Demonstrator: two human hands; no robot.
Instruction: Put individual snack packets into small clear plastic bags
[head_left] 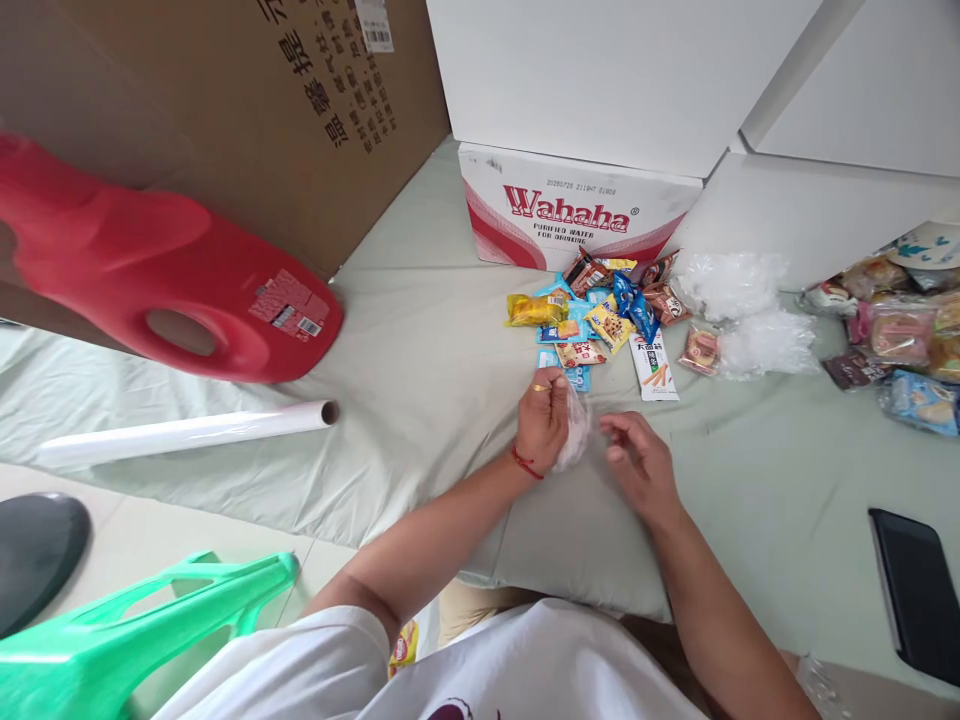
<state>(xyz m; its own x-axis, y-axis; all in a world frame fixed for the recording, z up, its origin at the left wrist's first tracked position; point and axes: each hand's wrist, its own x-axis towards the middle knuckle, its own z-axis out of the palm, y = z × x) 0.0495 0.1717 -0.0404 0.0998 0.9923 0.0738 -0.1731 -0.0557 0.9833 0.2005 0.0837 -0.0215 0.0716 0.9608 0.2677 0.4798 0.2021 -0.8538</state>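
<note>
My left hand (543, 420) is closed in a fist around a thin clear plastic bag (576, 432), whose crumpled body shows to the right of the fingers. A short gap to the right separates it from my right hand (637, 455), which has bent, parted fingers and nothing visible in it. Just beyond both hands lies a heap of small wrapped snacks, with a yellow packet (535, 310), a yellow cookie packet (609, 324), a blue wrapper (637, 308) and a white stick-snack packet (655, 368).
Behind the snacks stands a Wahaha water carton (577, 215). Crumpled clear bags (772, 340) and more wrapped snacks (900, 335) lie to the right, a phone (916, 590) nearer. Leftward are a red jug (217, 270), a white film roll (187, 432) and a green stool (150, 630).
</note>
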